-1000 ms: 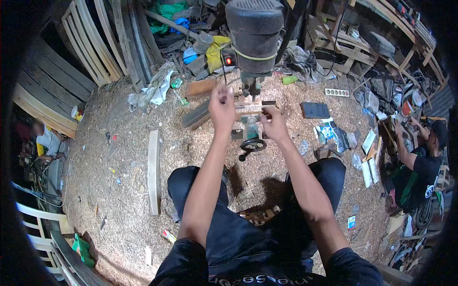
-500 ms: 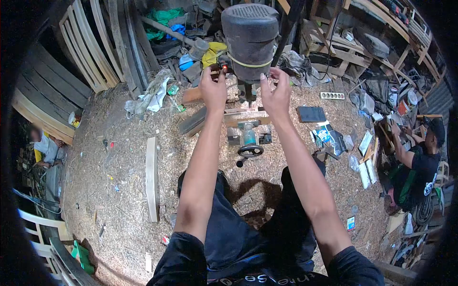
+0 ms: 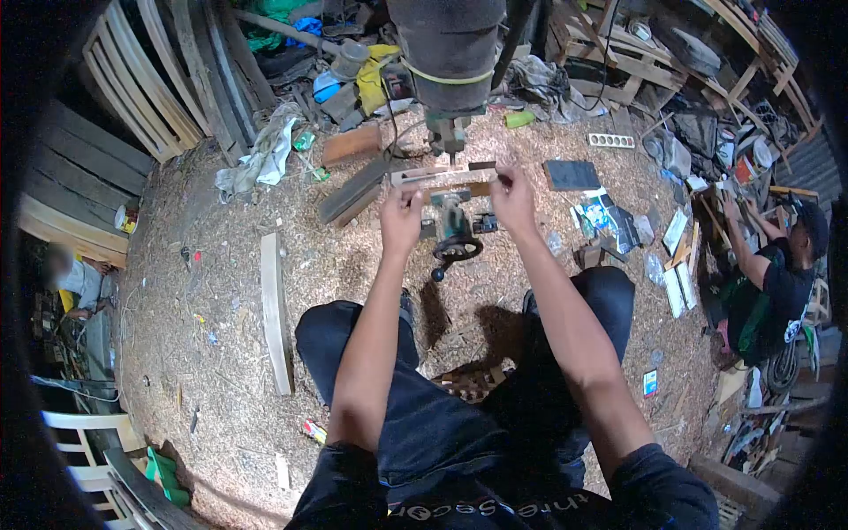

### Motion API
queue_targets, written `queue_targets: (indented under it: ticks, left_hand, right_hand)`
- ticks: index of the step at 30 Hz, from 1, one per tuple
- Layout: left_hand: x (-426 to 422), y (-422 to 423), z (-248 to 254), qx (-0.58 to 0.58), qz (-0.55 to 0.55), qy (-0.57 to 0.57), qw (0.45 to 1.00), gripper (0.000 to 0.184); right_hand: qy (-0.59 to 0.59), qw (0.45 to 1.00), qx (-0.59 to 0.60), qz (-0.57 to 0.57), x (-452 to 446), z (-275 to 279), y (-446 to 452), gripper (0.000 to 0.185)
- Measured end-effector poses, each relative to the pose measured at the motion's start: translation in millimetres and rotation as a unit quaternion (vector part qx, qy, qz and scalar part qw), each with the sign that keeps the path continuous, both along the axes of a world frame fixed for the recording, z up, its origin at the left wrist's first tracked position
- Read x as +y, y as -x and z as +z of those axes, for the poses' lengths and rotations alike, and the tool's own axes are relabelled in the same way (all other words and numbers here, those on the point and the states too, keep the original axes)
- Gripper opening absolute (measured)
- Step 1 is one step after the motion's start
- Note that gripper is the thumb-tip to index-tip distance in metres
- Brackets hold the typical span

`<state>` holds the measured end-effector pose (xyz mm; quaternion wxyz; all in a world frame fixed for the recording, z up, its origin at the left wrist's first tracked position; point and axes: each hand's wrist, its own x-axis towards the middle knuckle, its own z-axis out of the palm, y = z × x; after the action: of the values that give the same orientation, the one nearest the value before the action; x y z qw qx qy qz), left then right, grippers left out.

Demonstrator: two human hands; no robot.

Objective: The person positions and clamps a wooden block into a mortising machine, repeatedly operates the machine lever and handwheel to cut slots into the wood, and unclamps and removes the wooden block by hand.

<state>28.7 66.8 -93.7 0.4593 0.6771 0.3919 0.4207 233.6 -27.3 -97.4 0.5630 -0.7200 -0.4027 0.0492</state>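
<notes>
A drill press with a large dark motor housing (image 3: 449, 44) hangs in front of me, a yellow band around it. Its bit points down at a light wooden piece (image 3: 433, 174) lying across the vise area. My left hand (image 3: 402, 221) is closed at the left end of this piece, fingers curled and partly hiding the contact. At the right end, my right hand (image 3: 514, 201) pinches it between thumb and fingers. Below sits a green vise (image 3: 452, 212) with a black handwheel (image 3: 458, 251), between my hands and my knees.
Wood shavings cover the floor, where a long pale board (image 3: 275, 309) lies to the left. A dark block (image 3: 571, 175) and a power strip (image 3: 611, 140) lie right. One person (image 3: 777, 274) works at far right, another person (image 3: 79, 278) sits at far left.
Both hands have come down from beside the motor housing to the wooden piece. My view has tilted lower, so the housing stands higher in the frame.
</notes>
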Motion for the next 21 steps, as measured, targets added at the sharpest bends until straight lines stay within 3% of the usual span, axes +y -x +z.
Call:
queue_targets:
  ticks: [3,7,8,10,11,12,15,16,19,21]
  left_hand:
    - [-21,8,-65,0.048,-0.029,0.042,0.998,0.020]
    - [-60,9,-69,0.172,-0.055,0.102,0.978,0.030]
    - [-56,7,-108,0.148,-0.068,0.131,0.978,0.041]
    - [-58,2,-114,0.126,-0.040,0.133,0.982,0.045]
    - [-57,-3,-118,0.115,-0.029,0.133,0.984,0.048]
    - [-50,-10,-115,0.069,-0.023,0.209,0.975,0.054]
    - [-50,-25,-99,0.185,-0.030,0.152,0.970,0.065]
    - [-46,-39,-106,0.256,0.044,0.008,0.966,0.067]
    - [-56,-44,-105,0.271,0.079,0.034,0.959,0.062]
    - [-59,-44,-104,0.281,0.070,0.054,0.956,0.061]
  right_hand:
    - [0.097,0.993,0.057,0.031,-23,-53,4,0.030]
    - [0.172,0.971,0.116,0.117,-53,-95,34,0.036]
    - [0.145,0.979,0.073,0.119,-54,-98,43,0.037]
    - [0.090,0.988,-0.015,0.121,-49,-99,66,0.038]
    - [0.090,0.992,0.024,0.084,-44,-99,75,0.037]
    - [0.089,0.993,0.059,0.046,-36,-103,79,0.035]
    - [0.089,0.990,0.107,-0.030,-23,-126,78,0.031]
    - [0.087,0.988,0.115,-0.049,-13,-132,78,0.030]
    - [0.054,0.982,0.130,-0.127,-3,-139,81,0.029]
    - [0.074,0.980,0.136,-0.122,-5,-141,79,0.028]
